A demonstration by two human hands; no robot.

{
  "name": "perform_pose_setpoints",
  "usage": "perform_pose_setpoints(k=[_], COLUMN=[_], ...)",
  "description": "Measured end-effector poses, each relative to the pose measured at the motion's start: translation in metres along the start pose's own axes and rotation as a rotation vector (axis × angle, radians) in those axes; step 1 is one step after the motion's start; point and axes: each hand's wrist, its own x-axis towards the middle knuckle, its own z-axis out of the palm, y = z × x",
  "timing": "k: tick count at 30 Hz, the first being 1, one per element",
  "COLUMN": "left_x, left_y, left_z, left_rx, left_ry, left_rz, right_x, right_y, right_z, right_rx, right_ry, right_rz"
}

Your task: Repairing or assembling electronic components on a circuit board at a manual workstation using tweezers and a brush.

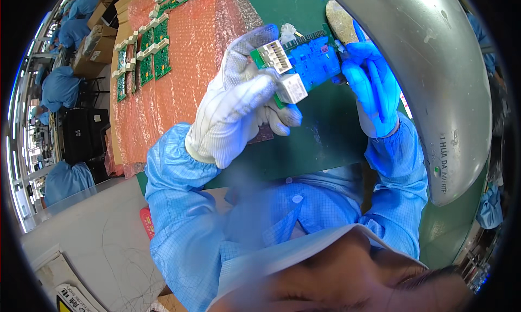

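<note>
My left hand (236,95), in a white glove, is closed on a green circuit board (312,62) by its left end. Two white block connectors (275,57) stand on that end, and the board is tilted up above the table. Blue light falls across its face. My right hand (372,78), gloved and lit blue, is closed around a thin pen-like stick (359,32) beside the board's right edge. Its fingertips are in shadow, so I cannot make out whether they touch the board.
A grey lamp housing (434,62) arches close over my right hand. On the left, pink bubble wrap (190,67) bears several green boards (161,59) with white connectors. Behind the held board lie a crumpled white scrap (287,32) and a round beige object (340,23) on the green tabletop (315,143).
</note>
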Motion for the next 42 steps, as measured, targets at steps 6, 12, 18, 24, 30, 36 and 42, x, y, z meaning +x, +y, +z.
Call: perform_pose_setpoints(k=[6, 12, 18, 24, 30, 36, 42], left_x=[-0.009, -0.013, -0.01, -0.007, -0.006, -0.01, -0.048], left_y=[-0.001, -0.012, -0.03, -0.041, -0.041, -0.049, 0.0], left_z=[0.008, 0.011, -0.003, -0.005, -0.008, -0.003, -0.036], left_rx=[-0.013, 0.061, 0.227, 0.334, 0.402, 0.207, 1.218], left_ry=[-0.016, -0.054, -0.298, -0.289, -0.309, -0.222, -0.302], left_rz=[-0.071, 0.034, 0.31, 0.424, 0.438, 0.209, -0.048], right_x=[0.0, 0.007, 0.008, 0.009, 0.01, 0.018, -0.054], right_y=[-0.003, 0.002, 0.007, 0.007, 0.008, 0.017, -0.003], right_z=[0.001, 0.002, 0.001, 0.0, 0.004, -0.026, -0.091], right_rx=[-0.074, 0.049, 0.139, 0.163, 0.205, 0.227, 0.001], right_ry=[-0.082, -0.137, -0.144, -0.152, -0.133, 0.045, -0.001], right_rz=[0.064, 0.033, -0.006, 0.021, 0.02, 0.157, 0.103])
